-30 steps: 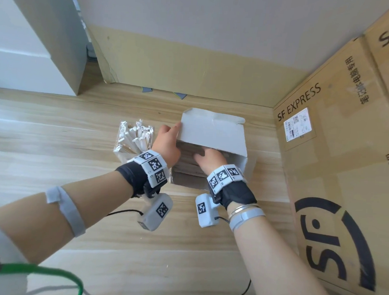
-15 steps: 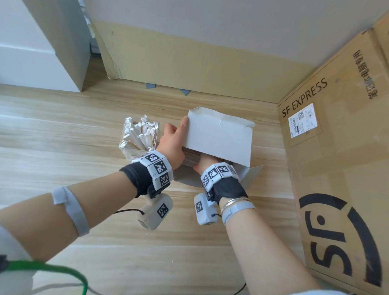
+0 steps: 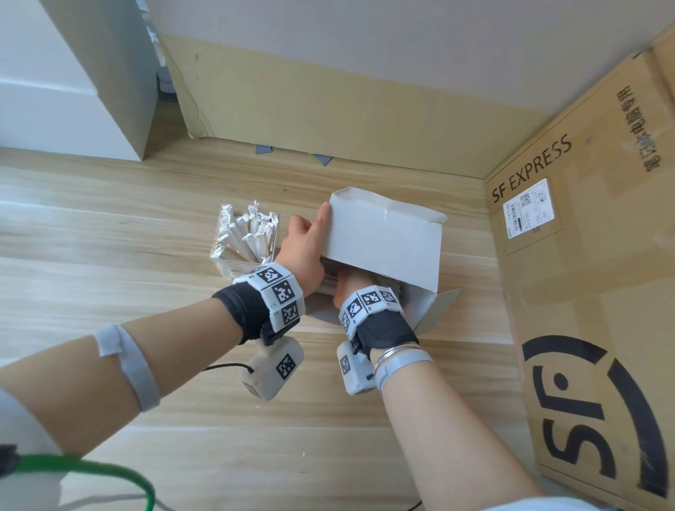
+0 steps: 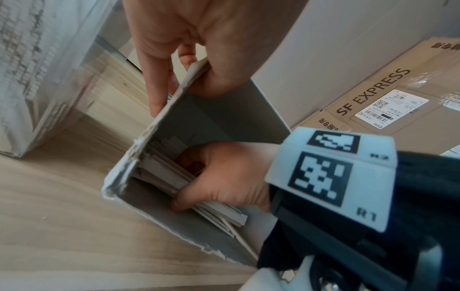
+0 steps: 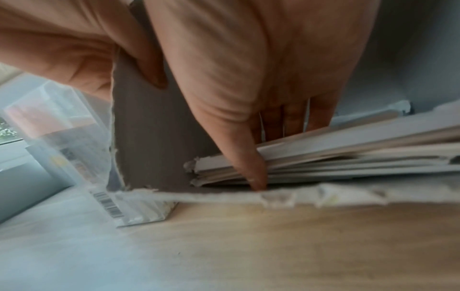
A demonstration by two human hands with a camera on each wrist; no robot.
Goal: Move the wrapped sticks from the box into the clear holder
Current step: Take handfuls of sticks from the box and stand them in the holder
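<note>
A grey-white cardboard box (image 3: pixel 384 238) lies open toward me on the wooden table. My left hand (image 3: pixel 304 249) pinches the box's left wall (image 4: pixel 174 102), thumb inside and fingers outside. Reaching under the raised lid, my right hand (image 3: pixel 349 287) grips a bundle of paper-wrapped sticks (image 4: pixel 161 173), fingers over it and thumb (image 5: pixel 254 173) at its near side. More sticks (image 5: pixel 361 155) lie stacked on the box floor. The clear holder (image 3: pixel 246 238) stands just left of the box and holds several wrapped sticks upright.
A large SF Express carton (image 3: pixel 602 291) walls off the right side. A cardboard sheet (image 3: pixel 336 113) leans on the back wall, and a white cabinet (image 3: pixel 42 87) stands at the back left. Bare wooden table (image 3: pixel 91 248) lies to the left and near me.
My right hand has gone deeper into the box, under the lid, and has closed on a bundle of sticks. My left hand has kept its hold on the box's left wall.
</note>
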